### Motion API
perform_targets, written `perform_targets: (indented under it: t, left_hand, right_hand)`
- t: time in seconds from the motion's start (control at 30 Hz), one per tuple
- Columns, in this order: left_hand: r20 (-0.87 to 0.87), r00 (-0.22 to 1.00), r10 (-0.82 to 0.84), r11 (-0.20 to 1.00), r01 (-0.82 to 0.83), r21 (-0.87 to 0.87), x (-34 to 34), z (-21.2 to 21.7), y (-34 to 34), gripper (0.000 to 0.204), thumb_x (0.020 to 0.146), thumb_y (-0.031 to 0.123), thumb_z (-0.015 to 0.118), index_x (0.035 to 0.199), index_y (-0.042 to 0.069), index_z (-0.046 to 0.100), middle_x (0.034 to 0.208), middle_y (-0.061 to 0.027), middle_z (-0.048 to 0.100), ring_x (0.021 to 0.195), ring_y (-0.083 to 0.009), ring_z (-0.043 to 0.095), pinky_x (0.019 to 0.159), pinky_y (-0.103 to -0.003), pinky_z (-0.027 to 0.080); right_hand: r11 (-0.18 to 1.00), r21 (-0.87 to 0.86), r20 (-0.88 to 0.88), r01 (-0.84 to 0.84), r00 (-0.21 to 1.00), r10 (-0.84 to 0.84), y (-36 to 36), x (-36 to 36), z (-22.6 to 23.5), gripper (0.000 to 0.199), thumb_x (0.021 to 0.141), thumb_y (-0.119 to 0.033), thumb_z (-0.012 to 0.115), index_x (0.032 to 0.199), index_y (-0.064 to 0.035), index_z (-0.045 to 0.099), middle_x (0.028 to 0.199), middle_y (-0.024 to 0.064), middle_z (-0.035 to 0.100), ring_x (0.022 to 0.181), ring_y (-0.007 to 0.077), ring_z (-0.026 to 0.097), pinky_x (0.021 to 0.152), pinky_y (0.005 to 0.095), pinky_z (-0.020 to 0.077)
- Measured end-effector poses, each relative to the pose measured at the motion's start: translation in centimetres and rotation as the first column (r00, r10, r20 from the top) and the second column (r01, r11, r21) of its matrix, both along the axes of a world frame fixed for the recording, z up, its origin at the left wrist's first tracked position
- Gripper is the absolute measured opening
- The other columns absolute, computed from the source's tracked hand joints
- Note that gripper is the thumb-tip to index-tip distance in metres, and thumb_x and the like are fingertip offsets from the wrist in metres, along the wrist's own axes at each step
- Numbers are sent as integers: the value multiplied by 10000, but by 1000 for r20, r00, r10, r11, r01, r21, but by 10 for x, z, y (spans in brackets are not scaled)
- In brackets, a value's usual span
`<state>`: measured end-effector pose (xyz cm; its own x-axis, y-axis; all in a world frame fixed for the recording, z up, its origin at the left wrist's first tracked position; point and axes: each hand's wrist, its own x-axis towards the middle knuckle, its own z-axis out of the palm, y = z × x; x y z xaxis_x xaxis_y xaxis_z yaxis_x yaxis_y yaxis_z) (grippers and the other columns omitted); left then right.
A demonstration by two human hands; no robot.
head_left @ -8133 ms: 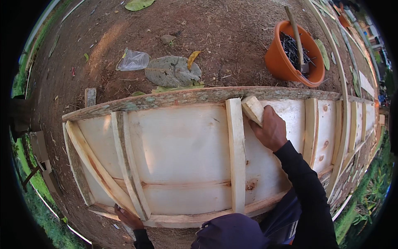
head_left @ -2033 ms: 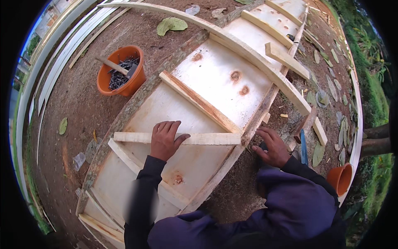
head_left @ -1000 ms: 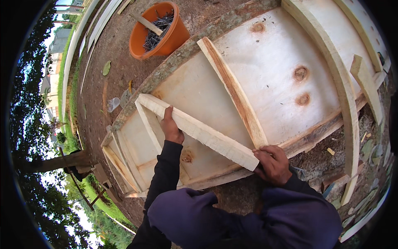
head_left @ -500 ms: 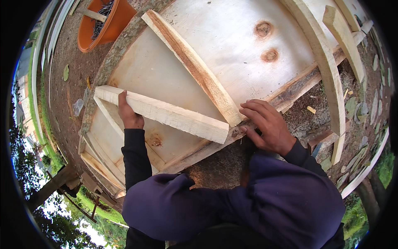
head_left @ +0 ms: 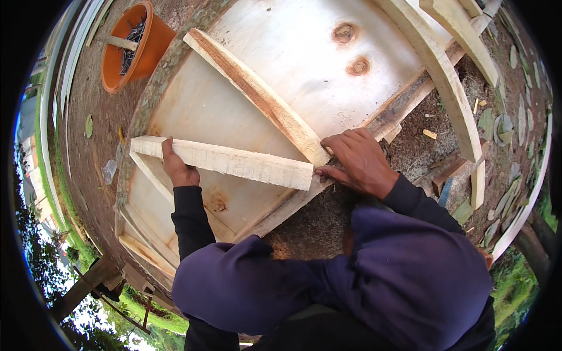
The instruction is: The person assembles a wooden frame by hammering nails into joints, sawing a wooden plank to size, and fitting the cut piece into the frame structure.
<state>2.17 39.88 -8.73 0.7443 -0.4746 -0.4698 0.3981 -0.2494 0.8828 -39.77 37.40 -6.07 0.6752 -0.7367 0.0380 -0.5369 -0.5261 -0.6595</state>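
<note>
STEP: positioning loose wooden batten (head_left: pixel 225 162) across plywood panel (head_left: pixel 281 76), frame centre-left | LEFT: left hand (head_left: pixel 177 169) fingers curled over batten's far end | RIGHT: right hand (head_left: pixel 358 161) fingers spread flat at near end, gripping nothing | NEXT: likely square alignment, then fastening | SURROUNDINGS: outdoor bare soil; orange bucket (head_left: pixel 136 50) upper left.

- The left hand (head_left: pixel 175 169) reaches forward, its fingers curled over an edge and thumb upward, wrist straight.
- The left forearm, in a dark sleeve, runs up from the lower edge.
- The right hand (head_left: pixel 357 161) lies palm down, fingers spread and pointing left, fingertips pressed flat.
- The right sleeve bends at the elbow, close to the body.
</note>
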Motion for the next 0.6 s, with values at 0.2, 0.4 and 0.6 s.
perform_targets:
  t: [0.2, 0.4, 0.6]
  left_hand:
    - [9, 1000, -12, 1000, 12, -28, 5, -7, 2, 407, 935, 314, 660, 1204, 31, 547, 1044, -65, 595, 985, -234, 656, 883, -403, 555]
    - [3, 1000, -12, 999, 12, -51, 2, -6, 0, 398, 938, 310, 657, 1200, 30, 550, 1045, -63, 601, 979, -232, 661, 868, -400, 560]
    - [6, 1000, -1, 999, 1, -54, 1, -4, 2, 391, 936, 323, 668, 1187, 44, 561, 1027, -50, 606, 962, -212, 667, 857, -395, 564]
  right_hand:
    - [999, -40, 4, -16, 1000, 16, -2, -2, -5, 418, 877, -374, 766, 1124, -66, 628, 939, 111, 635, 936, 298, 631, 852, 418, 449]
    - [999, -44, -10, -5, 1000, 5, 1, -3, -4, 395, 885, -374, 756, 1102, -74, 619, 926, 103, 625, 918, 292, 625, 841, 420, 440]
    - [998, -56, -8, 4, 1000, -5, -1, 2, -3, 489, 901, -546, 710, 984, -73, 617, 855, 111, 620, 854, 293, 629, 803, 415, 441]
